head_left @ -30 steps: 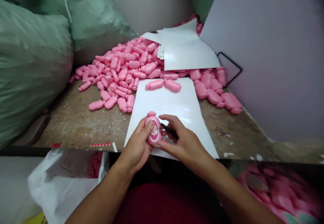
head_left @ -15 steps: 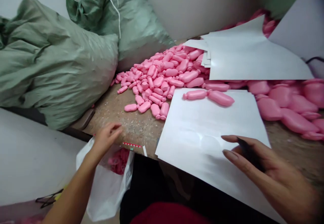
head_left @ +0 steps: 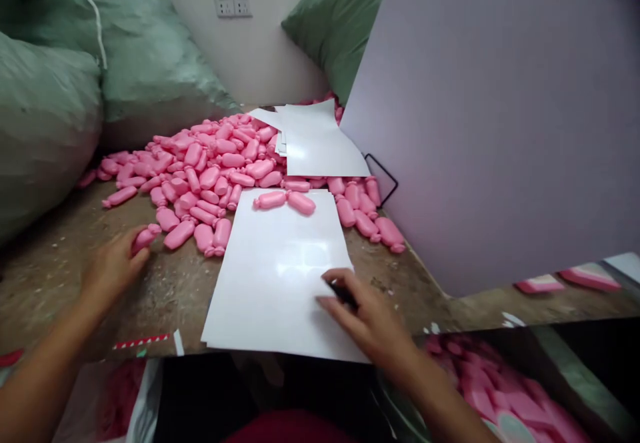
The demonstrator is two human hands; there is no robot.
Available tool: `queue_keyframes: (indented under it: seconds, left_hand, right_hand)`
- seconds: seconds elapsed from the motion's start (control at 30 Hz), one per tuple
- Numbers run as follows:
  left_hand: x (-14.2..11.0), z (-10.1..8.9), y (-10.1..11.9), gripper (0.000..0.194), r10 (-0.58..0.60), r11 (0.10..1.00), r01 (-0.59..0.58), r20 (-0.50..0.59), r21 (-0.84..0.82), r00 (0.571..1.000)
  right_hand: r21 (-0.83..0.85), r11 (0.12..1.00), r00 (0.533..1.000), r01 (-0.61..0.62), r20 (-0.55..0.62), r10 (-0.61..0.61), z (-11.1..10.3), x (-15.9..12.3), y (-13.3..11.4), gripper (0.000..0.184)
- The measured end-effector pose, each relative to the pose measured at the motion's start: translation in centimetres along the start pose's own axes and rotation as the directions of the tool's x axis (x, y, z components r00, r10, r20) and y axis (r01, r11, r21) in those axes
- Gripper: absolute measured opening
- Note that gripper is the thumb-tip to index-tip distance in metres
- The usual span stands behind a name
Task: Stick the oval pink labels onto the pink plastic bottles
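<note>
My left hand (head_left: 114, 264) is closed around a small pink bottle-shaped piece (head_left: 147, 237) at the left of the pile, low over the worktable (head_left: 165, 289). My right hand (head_left: 373, 319) hovers over the right side of a stack of white sheets (head_left: 270, 296). It is closed on a slim black tool (head_left: 343, 292) whose kind is mostly hidden by the fingers. Two pink pieces (head_left: 301, 203) lie end to end on the far edge of the sheets. Behind them spreads a heap of similar pink pieces (head_left: 210, 177).
Large green sacks (head_left: 155, 69) stand at the back left. More white sheets (head_left: 320, 143) rest over the heap. A tall pale panel (head_left: 480, 129) rises on the right. Below the table are a white bag (head_left: 145, 403) at left and a pile of pink pieces (head_left: 500, 389) at right.
The view has turned to the right. My left hand has moved from the table's front edge up to the heap and taken hold of a pink piece. The black tool stays in my right hand.
</note>
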State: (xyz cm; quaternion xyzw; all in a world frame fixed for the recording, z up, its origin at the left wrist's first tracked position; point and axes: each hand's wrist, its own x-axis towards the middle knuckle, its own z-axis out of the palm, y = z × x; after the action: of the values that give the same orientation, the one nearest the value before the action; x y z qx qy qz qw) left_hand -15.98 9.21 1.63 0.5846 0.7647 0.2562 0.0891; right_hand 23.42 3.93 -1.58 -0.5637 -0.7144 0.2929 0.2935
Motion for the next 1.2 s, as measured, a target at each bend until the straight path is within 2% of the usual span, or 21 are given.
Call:
queue_keyframes:
  seconds: [0.07, 0.13, 0.17, 0.23, 0.3, 0.37, 0.5, 0.63, 0.7, 0.8, 0.9, 0.97, 1.07, 1.2]
  left_hand:
    - [-1.7, 0.8, 1.8, 0.035, -0.082, 0.982, 0.082, 0.009, -0.169, 0.997]
    - [-3.5, 2.3, 4.2, 0.043, -0.123, 0.879, 0.167, 0.127, -0.446, 0.984]
    - [-4.5, 3.2, 5.5, 0.047, -0.099, 0.798, 0.217, 0.232, -0.563, 0.968]
    - [-6.2, 5.1, 7.8, 0.052, 0.006, 0.663, 0.291, 0.393, -0.69, 0.92]
    - [-7.5, 6.6, 9.3, 0.052, 0.084, 0.602, 0.327, 0.466, -0.728, 0.881]
    - [-8.4, 7.7, 10.1, 0.05, 0.105, 0.597, 0.338, 0.489, -0.727, 0.866]
    - [-8.9, 9.1, 10.5, 0.053, 0.114, 0.57, 0.327, 0.467, -0.754, 0.877]
    - [-8.6, 10.1, 10.9, 0.05, 0.103, 0.504, 0.332, 0.437, -0.798, 0.894]
    - [-8.3, 9.9, 11.2, 0.05, 0.049, 0.392, 0.396, 0.449, -0.83, 0.892]
    - [-7.9, 8.6, 11.6, 0.051, -0.017, 0.215, 0.469, 0.477, -0.857, 0.879]
    - [-7.5, 6.7, 11.4, 0.042, -0.06, 0.187, 0.425, 0.422, -0.886, 0.905]
    - [-7.3, 5.4, 10.9, 0.038, -0.109, 0.197, 0.374, 0.359, -0.906, 0.927]
    - [-7.5, 3.7, 9.5, 0.038, -0.207, 0.208, 0.315, 0.273, -0.926, 0.94]
    - [-8.3, 2.3, 6.9, 0.039, -0.316, 0.208, 0.324, 0.25, -0.923, 0.915]
  right_hand:
    - [-0.082, 0.991, 0.988, 0.105, 0.126, -0.094, 0.5, 0.0, -0.5, 0.015]
    - [-0.142, 0.97, 0.96, 0.199, 0.226, -0.164, 0.7, 0.0, -1.1, 0.023]
    - [-0.171, 0.957, 0.947, 0.235, 0.264, -0.185, 0.6, 0.0, -1.3, 0.027]
    - [-0.233, 0.927, 0.924, 0.295, 0.316, -0.214, 0.2, -0.1, -1.7, 0.04]
    - [-0.292, 0.893, 0.906, 0.342, 0.353, -0.231, -0.3, -0.1, -1.8, 0.047]
    - [-0.327, 0.875, 0.897, 0.358, 0.381, -0.224, -0.9, -0.2, -1.6, 0.047]
    - [-0.305, 0.893, 0.91, 0.331, 0.355, -0.216, -1.4, -0.5, -0.1, 0.036]
    - [-0.377, 0.82, 0.887, 0.431, 0.344, -0.308, -1.2, -1.9, 0.9, 0.039]
    - [-0.396, 0.772, 0.86, 0.498, 0.338, -0.381, -1.0, -2.6, 1.0, 0.035]
    - [-0.372, 0.724, 0.813, 0.581, 0.3, -0.499, -0.7, -3.2, 1.2, 0.033]
    - [-0.34, 0.711, 0.788, 0.615, 0.236, -0.569, -0.2, -3.3, 1.6, 0.034]
    - [-0.312, 0.738, 0.8, 0.599, 0.188, -0.57, 0.2, -3.3, 1.9, 0.032]
    - [-0.285, 0.806, 0.855, 0.519, 0.153, -0.496, 0.2, -3.0, 2.0, 0.021]
    - [-0.267, 0.874, 0.911, 0.406, 0.194, -0.364, -2.2, -1.1, 0.6, 0.011]
